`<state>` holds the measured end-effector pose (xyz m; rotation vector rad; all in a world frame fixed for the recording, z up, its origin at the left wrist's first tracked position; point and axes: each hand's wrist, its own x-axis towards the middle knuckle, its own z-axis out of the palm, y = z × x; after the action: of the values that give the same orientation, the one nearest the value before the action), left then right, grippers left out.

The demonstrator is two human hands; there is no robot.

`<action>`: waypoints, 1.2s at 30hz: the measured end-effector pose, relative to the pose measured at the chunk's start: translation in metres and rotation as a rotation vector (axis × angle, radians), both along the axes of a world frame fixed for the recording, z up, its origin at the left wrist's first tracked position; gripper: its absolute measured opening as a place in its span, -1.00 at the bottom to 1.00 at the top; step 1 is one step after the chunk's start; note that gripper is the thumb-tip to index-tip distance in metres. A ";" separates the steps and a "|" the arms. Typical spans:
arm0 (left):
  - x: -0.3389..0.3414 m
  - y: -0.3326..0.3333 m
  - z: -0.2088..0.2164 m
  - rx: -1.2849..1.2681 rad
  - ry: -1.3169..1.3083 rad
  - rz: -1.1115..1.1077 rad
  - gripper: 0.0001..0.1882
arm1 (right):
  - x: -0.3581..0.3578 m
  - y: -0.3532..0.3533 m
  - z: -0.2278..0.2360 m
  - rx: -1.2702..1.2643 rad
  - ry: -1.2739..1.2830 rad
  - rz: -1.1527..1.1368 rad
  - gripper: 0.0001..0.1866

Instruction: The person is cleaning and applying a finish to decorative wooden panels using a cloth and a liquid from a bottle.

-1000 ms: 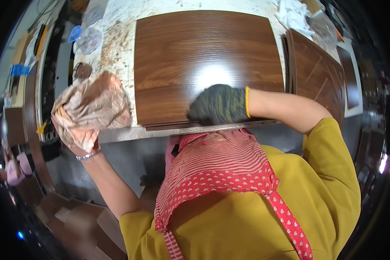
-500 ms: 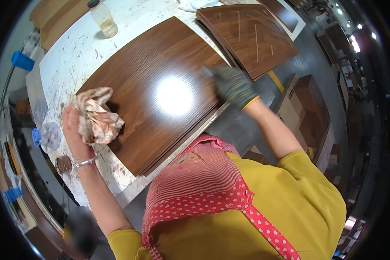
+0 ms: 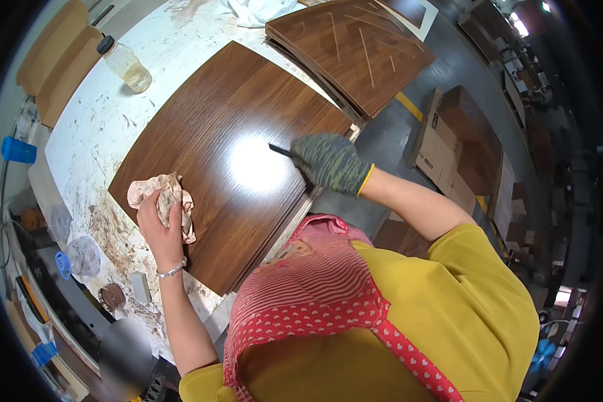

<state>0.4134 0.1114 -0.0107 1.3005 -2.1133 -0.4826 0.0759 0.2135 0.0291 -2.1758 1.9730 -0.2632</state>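
Note:
A stack of dark brown wood-grain panels (image 3: 194, 124) lies in front of me, a bright glare on its top face. Over its left end, my bare left hand (image 3: 162, 231) is closed on a crumpled, stained cloth (image 3: 155, 189), which rests on the panel and overhangs its edge. My right hand (image 3: 331, 163) wears a dark green knit glove with a yellow cuff. Its fingers are closed round a thin black strip-like tool (image 3: 279, 150) that points left above the panel; the glove hides the rest of the tool.
A second stack of brown panels (image 3: 348, 47) with thin pale strips lies at the far right of the stained white table (image 3: 87, 144). A dark-capped bottle (image 3: 127, 67) and an open cardboard box (image 3: 60, 63) stand far left. A grey block (image 3: 141, 288) lies near my left forearm; cartons (image 3: 442, 154) stand right.
My view has shifted. My left hand and the cloth have moved right, further onto the panel, fingers now over the cloth. My right hand has come inward from the panel's right corner, showing the black tool.

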 end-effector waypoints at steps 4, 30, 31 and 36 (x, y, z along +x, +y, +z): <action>0.008 0.001 0.013 -0.088 -0.087 -0.173 -0.33 | -0.060 -0.020 0.015 0.166 0.070 -0.467 -0.80; -0.133 0.076 0.036 -0.006 -0.264 -0.760 -0.34 | -0.099 -0.055 0.010 0.002 -0.860 -0.626 -0.78; -0.157 0.069 0.032 -0.081 -0.208 -0.789 -0.38 | -0.102 -0.060 0.006 -0.063 -1.254 -0.606 -0.81; -0.233 -0.060 0.012 -0.181 -0.046 -0.414 -0.57 | -0.103 -0.051 0.018 -0.158 -1.507 -0.545 -0.87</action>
<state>0.1806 0.0518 0.0013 0.7791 -2.4105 -0.4193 -0.0272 0.1625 0.0475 -0.7280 1.4135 -1.5575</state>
